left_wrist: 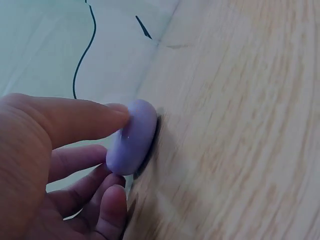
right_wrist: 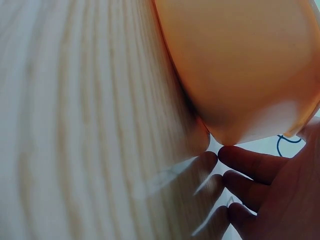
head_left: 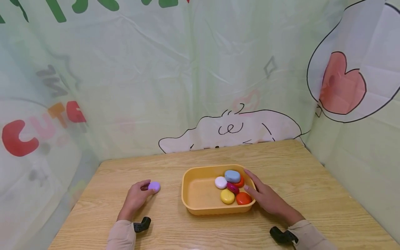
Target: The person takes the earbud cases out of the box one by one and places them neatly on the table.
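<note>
A smooth lilac pebble-like piece point(left_wrist: 134, 137) is at the wooden tabletop, left of the tray. My left hand point(head_left: 136, 197) pinches it, one fingertip on its upper face and others at its lower edge. At the right end of a yellow-orange tray point(head_left: 200, 210), my right hand point(head_left: 268, 198) holds the rim. Its thumb reaches over the inner side. In the right wrist view, the other fingers point(right_wrist: 255, 165) lie along the tray's outer wall. Inside the tray's right half sit a light blue piece point(head_left: 232, 176), a white one point(head_left: 221, 182), and a yellow one point(head_left: 227, 196).
Beside those lie a magenta piece point(head_left: 232, 188), a red piece point(head_left: 243, 198), and an orange-red piece point(head_left: 240, 182) partly under the blue one. A printed cloth backdrop point(head_left: 150, 86) borders the table point(head_left: 168, 229) at the back and sides. Each wrist wears a black device.
</note>
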Tool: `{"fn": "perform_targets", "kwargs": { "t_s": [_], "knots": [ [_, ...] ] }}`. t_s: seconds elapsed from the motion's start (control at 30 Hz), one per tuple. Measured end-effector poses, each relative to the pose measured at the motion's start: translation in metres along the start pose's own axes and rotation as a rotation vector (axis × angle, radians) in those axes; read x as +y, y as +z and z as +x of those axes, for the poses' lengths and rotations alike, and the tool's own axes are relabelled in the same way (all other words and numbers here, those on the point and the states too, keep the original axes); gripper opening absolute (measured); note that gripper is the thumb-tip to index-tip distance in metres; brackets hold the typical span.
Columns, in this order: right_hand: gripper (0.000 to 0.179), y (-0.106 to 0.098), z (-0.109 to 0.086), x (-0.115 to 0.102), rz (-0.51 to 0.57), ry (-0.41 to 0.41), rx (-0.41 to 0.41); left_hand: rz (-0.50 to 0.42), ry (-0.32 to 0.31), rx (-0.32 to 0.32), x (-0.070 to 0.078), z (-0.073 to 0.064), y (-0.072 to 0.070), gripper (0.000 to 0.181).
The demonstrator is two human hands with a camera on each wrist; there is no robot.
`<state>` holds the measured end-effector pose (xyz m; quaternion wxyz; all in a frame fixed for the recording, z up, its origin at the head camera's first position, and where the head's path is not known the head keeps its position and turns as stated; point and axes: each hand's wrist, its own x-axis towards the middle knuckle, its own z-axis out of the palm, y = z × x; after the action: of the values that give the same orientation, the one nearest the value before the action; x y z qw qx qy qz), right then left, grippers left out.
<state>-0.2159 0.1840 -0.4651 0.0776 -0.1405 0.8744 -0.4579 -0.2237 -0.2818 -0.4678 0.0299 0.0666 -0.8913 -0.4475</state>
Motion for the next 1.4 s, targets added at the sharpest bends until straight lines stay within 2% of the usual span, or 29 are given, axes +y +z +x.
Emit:
{"fn": "perform_targets", "kwargs": {
  "t_s": [0.23,0.4,0.53,0.73,0.97,1.2,1.4],
  "knots": [
    [0.069,0.000,0.000,-0.001,-0.003,0.009,-0.002,-0.061,0.017,0.068,0.000,0.002,-0.001,0.047],
    [0.068,0.001,0.001,0.000,0.003,-0.002,0.004,-0.126,0.046,0.123,0.012,0.003,0.000,0.041],
    [0.068,0.002,0.001,0.000,0.006,-0.007,0.004,-0.177,0.064,0.130,0.023,0.003,0.003,0.037],
    [0.068,0.000,0.000,-0.001,-0.002,0.001,0.000,-0.257,0.128,0.071,0.039,0.006,0.014,0.036],
    [0.068,-0.001,0.001,0.000,0.010,0.004,-0.002,-0.217,0.197,-0.006,0.058,0.005,0.032,0.032],
    [0.069,0.000,0.001,0.001,-0.002,-0.006,0.003,-0.244,0.286,-0.086,0.077,0.006,0.044,0.031],
    [0.068,0.000,0.001,0.004,-0.005,-0.001,0.014,-0.268,0.325,-0.144,0.094,0.008,0.051,0.030]
  ]
}}
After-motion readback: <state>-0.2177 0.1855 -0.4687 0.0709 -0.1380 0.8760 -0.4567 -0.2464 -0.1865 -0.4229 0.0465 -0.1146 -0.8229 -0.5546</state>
